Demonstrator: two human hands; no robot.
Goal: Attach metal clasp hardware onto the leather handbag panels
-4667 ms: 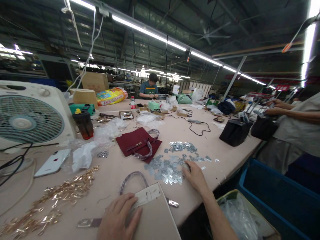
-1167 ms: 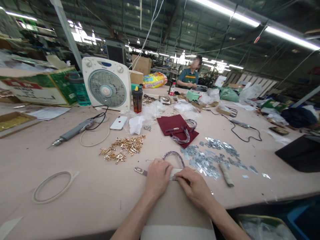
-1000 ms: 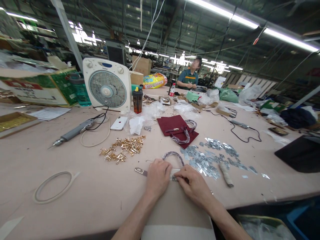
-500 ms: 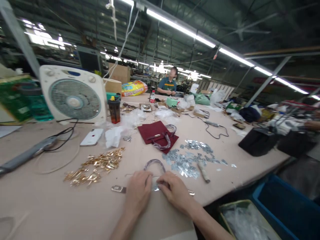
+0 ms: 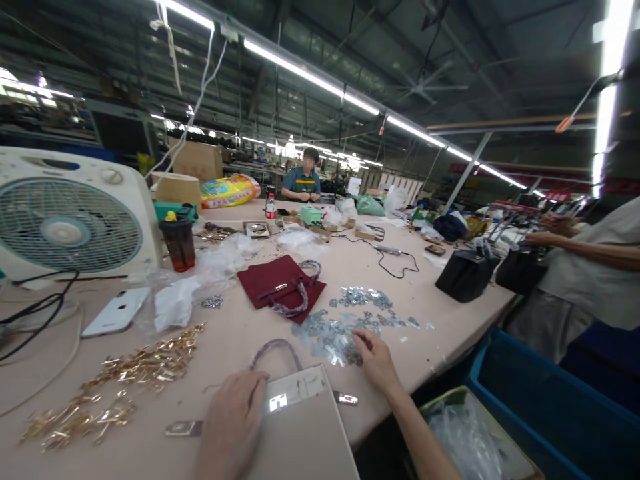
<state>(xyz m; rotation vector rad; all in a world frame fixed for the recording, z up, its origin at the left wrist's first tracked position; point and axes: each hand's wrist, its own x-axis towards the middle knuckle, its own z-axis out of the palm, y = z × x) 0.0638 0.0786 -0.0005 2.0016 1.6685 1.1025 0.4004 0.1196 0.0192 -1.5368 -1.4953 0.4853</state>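
Observation:
A beige handbag piece (image 5: 305,440) lies in front of me, with a plastic-wrapped handle (image 5: 275,345) arching beyond its far edge. Near that edge sits a shiny metal plate (image 5: 278,401). My left hand (image 5: 233,423) is closed over the piece's upper left edge, fingers bent together. My right hand (image 5: 376,359) reaches to a pile of small silver metal plates (image 5: 327,337), its fingers bent but apart at the pile's near right side. I cannot make out any plate between them. Straps with metal ends stick out on both sides, a left one (image 5: 183,428) and a right one (image 5: 345,398).
A burgundy handbag (image 5: 265,280) lies beyond the plates. Gold fittings (image 5: 145,360), a white phone (image 5: 116,312) and a box fan (image 5: 75,220) are at left. Black bags (image 5: 465,275) and a person's arms (image 5: 575,237) are at right, above a blue bin (image 5: 480,363).
My right hand has left the handbag piece and moved right and forward to the silver plates. My left hand stays at the piece. The view has turned right.

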